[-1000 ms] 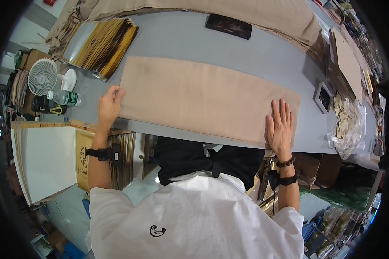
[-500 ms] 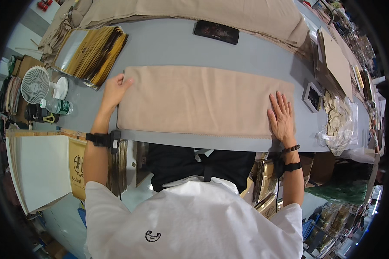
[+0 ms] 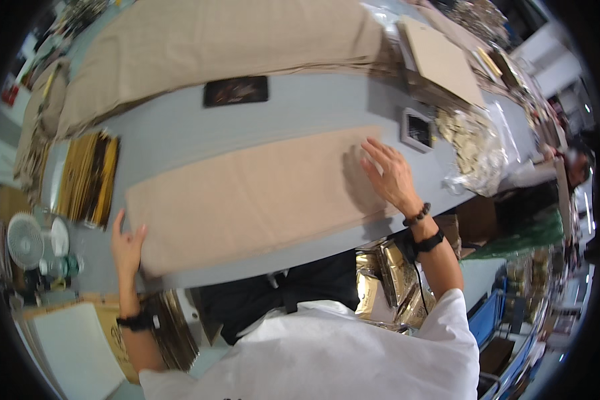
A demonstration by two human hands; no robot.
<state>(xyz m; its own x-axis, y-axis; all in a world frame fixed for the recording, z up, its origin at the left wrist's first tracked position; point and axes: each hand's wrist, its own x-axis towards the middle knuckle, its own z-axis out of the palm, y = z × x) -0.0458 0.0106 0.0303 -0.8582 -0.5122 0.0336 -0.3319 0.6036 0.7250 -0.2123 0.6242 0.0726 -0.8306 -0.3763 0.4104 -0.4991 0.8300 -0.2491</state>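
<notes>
A long folded piece of beige cloth point(image 3: 257, 200) lies flat on the grey table point(image 3: 313, 100) in front of me. At its left end is my left hand point(image 3: 128, 243), open, with thumb and forefinger apart beside the edge. My right hand point(image 3: 388, 172) is open over the cloth's right part, fingers slightly bent and casting a shadow on it; it looks slightly raised off the fabric.
A phone point(image 3: 236, 91), larger beige fabric point(image 3: 220, 37), gold packets point(image 3: 87, 180), fan point(image 3: 25, 240) and bottle point(image 3: 60, 267) surround the work. Rightward are boards point(image 3: 437, 60), a small tray point(image 3: 417, 130), crumpled plastic point(image 3: 473, 150) and another person point(image 3: 573, 167) at the rim.
The whole view has turned rightward, so the table looks tilted. My right hand has lifted from lying flat on the cloth, and my left fingers have spread apart at the cloth's left end.
</notes>
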